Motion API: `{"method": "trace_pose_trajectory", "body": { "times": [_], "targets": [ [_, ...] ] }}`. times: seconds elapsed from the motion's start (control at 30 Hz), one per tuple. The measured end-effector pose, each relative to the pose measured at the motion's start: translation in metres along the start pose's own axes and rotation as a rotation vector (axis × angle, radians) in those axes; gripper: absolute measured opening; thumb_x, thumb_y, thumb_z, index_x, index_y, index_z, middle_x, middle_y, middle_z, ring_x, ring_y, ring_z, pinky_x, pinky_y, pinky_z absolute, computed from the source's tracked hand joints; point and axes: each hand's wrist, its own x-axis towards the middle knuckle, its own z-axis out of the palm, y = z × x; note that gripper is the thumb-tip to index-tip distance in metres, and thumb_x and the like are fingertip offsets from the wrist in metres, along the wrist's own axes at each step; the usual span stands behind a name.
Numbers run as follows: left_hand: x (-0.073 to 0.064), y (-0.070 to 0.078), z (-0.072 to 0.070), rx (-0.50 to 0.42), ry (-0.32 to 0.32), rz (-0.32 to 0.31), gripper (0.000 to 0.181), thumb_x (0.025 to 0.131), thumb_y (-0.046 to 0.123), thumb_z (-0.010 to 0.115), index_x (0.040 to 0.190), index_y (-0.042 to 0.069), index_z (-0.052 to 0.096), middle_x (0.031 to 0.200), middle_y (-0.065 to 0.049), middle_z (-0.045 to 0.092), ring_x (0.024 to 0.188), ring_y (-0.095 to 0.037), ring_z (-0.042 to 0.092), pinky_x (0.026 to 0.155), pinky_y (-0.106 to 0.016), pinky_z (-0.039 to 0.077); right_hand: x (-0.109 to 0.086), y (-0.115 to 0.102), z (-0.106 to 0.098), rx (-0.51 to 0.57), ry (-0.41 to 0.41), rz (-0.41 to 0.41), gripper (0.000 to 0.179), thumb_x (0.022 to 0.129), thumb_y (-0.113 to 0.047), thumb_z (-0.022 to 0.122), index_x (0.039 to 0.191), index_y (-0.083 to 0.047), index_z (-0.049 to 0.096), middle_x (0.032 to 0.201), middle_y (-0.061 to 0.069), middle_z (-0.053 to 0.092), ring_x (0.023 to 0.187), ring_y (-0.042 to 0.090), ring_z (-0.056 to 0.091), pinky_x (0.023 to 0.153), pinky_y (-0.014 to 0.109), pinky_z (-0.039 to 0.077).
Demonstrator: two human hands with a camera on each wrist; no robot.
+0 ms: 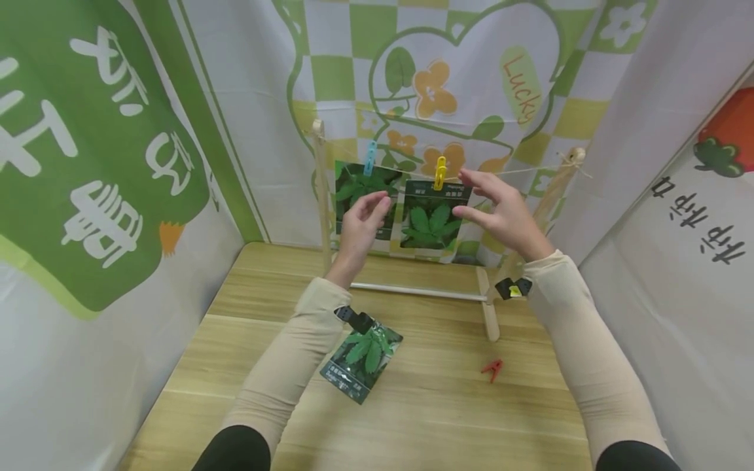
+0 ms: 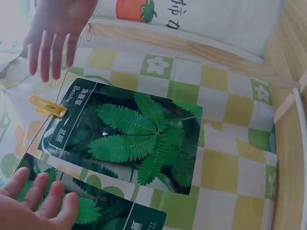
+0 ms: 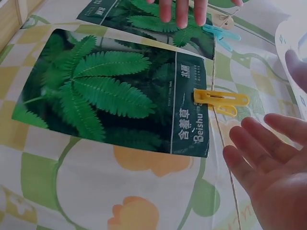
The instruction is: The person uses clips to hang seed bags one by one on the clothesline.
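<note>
Two green leaf-printed seed packets hang from a thin string (image 1: 521, 171). A yellow clothespin (image 1: 440, 173) clips the right packet (image 3: 115, 91) by its dark title edge, and a light-blue clothespin (image 1: 370, 159) clips the left packet (image 1: 347, 186). My left hand (image 1: 358, 229), fingers loosely bent and holding nothing, is in front of the left packet and covers part of it. Beside the right packet's upper right corner is my right hand (image 1: 501, 210), thumb and fingers spread apart with nothing between them. In the right wrist view its fingertips are near the string, below the yellow clothespin.
A third seed packet (image 1: 371, 350) lies on the wooden table (image 1: 436, 405), partly under my left wrist in the head view. Toward the right lies a red clothespin (image 1: 492, 370). Wooden posts (image 1: 321, 196) hold the string, with a pale bar (image 1: 418, 292) low between them. Printed cloth hangs behind.
</note>
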Motion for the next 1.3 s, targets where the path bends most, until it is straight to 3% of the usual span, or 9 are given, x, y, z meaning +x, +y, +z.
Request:
{"method": "trace_pose_trajectory", "body": {
  "times": [0.2,0.4,0.6,0.73,0.93,1.17,1.3],
  "targets": [
    [-0.005,-0.004,-0.005,0.011,-0.079,-0.033,0.047,0.1,0.031,0.055,0.138,0.005,0.049,0.136,-0.015,0.054,0.13,-0.027,0.05,0.106,-0.053,0.043,-0.014,0.005,0.0,0.012,-0.025,0.026,0.067,0.086,-0.01,0.074,0.146,-0.007,0.043,0.142,0.018,0.051,0.132,0.033,0.047,0.111,0.051,0.038],
    [-0.012,-0.011,-0.011,0.035,-0.128,-0.048,0.05,0.1,0.033,0.054,0.141,0.007,0.045,0.14,-0.015,0.052,0.131,-0.028,0.049,0.109,-0.052,0.041,-0.028,0.012,0.0,0.0,-0.052,0.05,0.066,0.087,-0.01,0.073,0.145,-0.005,0.043,0.144,0.018,0.049,0.133,0.034,0.046,0.111,0.051,0.037],
    [-0.017,-0.018,-0.02,0.125,-0.205,-0.054,0.054,0.101,0.034,0.052,0.146,0.009,0.038,0.148,-0.017,0.044,0.138,-0.029,0.043,0.114,-0.048,0.036,-0.039,0.017,0.0,-0.016,-0.111,0.084,0.07,0.086,-0.013,0.074,0.146,-0.004,0.041,0.146,0.019,0.047,0.133,0.037,0.045,0.112,0.054,0.036],
    [-0.021,-0.021,-0.024,0.163,-0.223,-0.065,0.056,0.1,0.034,0.053,0.148,0.009,0.036,0.149,-0.017,0.043,0.139,-0.031,0.04,0.115,-0.05,0.034,-0.047,0.018,0.002,-0.006,-0.127,0.11,0.07,0.086,-0.014,0.075,0.147,-0.005,0.041,0.147,0.019,0.046,0.133,0.038,0.044,0.111,0.056,0.035],
    [-0.031,-0.03,-0.027,0.185,-0.203,-0.07,0.055,0.1,0.034,0.054,0.146,0.009,0.039,0.147,-0.017,0.045,0.137,-0.032,0.043,0.115,-0.05,0.034,-0.062,0.03,0.008,-0.021,-0.128,0.107,0.066,0.087,-0.013,0.073,0.145,-0.004,0.043,0.145,0.019,0.048,0.131,0.037,0.046,0.11,0.056,0.036],
    [-0.04,-0.047,-0.028,0.16,-0.099,-0.006,0.049,0.098,0.025,0.058,0.139,0.002,0.046,0.142,-0.02,0.051,0.131,-0.032,0.049,0.114,-0.047,0.037,-0.08,0.046,0.014,-0.011,-0.167,0.148,0.069,0.087,-0.013,0.073,0.147,-0.003,0.04,0.146,0.02,0.046,0.131,0.039,0.046,0.109,0.057,0.037],
    [-0.043,-0.054,-0.029,0.159,-0.062,-0.023,0.048,0.097,0.026,0.06,0.137,0.001,0.049,0.14,-0.018,0.053,0.129,-0.031,0.05,0.111,-0.047,0.04,-0.091,0.051,0.017,-0.007,-0.197,0.167,0.072,0.086,-0.015,0.075,0.147,-0.003,0.039,0.147,0.021,0.044,0.133,0.042,0.042,0.108,0.062,0.035]
  ]
}}
